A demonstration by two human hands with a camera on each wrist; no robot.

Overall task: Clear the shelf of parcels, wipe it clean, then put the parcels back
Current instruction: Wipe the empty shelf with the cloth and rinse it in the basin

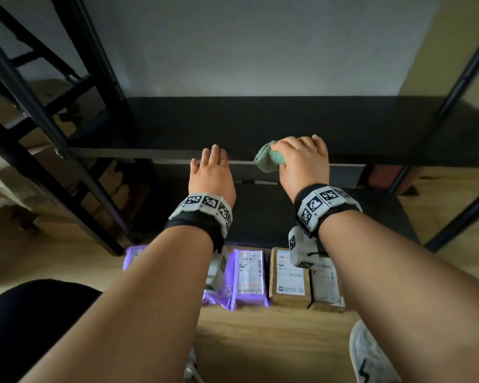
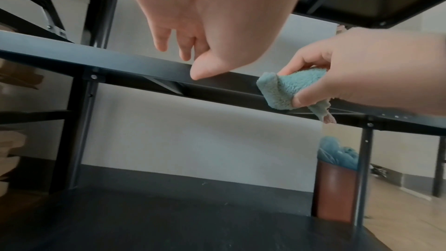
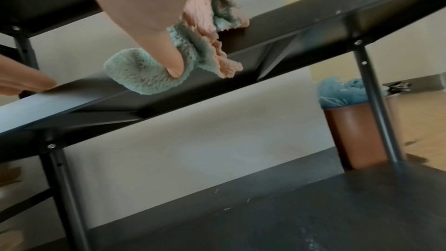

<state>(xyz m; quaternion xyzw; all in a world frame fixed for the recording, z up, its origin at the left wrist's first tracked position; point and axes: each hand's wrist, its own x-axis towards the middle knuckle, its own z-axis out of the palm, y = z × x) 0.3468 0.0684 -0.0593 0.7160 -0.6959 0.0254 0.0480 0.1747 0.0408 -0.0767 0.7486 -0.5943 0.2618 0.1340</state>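
The black shelf board [image 1: 260,125] lies bare in front of me. My right hand [image 1: 302,156] grips a green and pink fluffy cloth [image 1: 268,158] at the board's front edge, thumb curled under the cloth [image 3: 144,77]. The cloth [image 2: 289,87] bunches between thumb and fingers. My left hand [image 1: 210,167] hovers just left of it at the front edge, fingers loosely bent and holding nothing, thumb [image 2: 205,72] near the rim. Several parcels lie in a row on the floor below my wrists: purple bags [image 1: 249,277] and brown boxes [image 1: 288,277].
Black uprights [image 1: 61,139] frame the shelf on both sides; a lower black board [image 2: 193,217] sits beneath. A brown bin with a blue liner [image 2: 337,178] stands right of the rack. Cardboard boxes [image 1: 9,106] fill a rack to the left. A shoe [image 1: 371,355] is near the parcels.
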